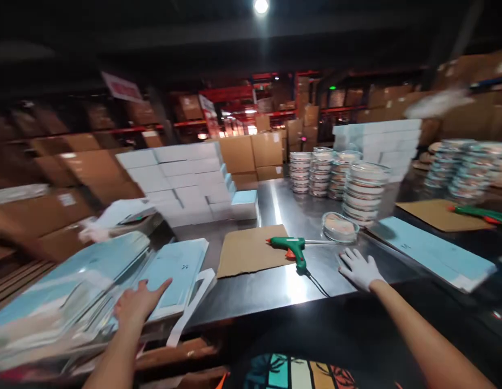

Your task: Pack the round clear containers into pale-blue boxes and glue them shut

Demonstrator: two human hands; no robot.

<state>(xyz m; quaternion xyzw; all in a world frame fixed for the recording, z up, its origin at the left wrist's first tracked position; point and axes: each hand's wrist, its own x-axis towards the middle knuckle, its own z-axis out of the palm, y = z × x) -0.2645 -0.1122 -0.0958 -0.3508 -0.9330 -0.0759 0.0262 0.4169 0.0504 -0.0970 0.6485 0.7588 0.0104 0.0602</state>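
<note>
My bare left hand [138,303] is at the near left edge of a stack of flat light-blue printed sheets [175,265], thumb and fingers apart; whether it touches the stack I cannot tell. My right hand [361,270], in a white glove, has its fingers spread at the metal table top [251,300] and holds nothing. Just beyond it sits a round clear container [340,227] with pale contents. Between the hands, a green glue gun [289,246] with an orange trigger rests with its nozzle over a brown cardboard sheet [251,251].
Stacked round containers [366,192] stand at the back right. White boxes [186,181] are piled at the back left. Plastic-wrapped blue sheets [80,270] lie at far left. On the right are a long blue sheet [433,248] and another green glue gun [477,213].
</note>
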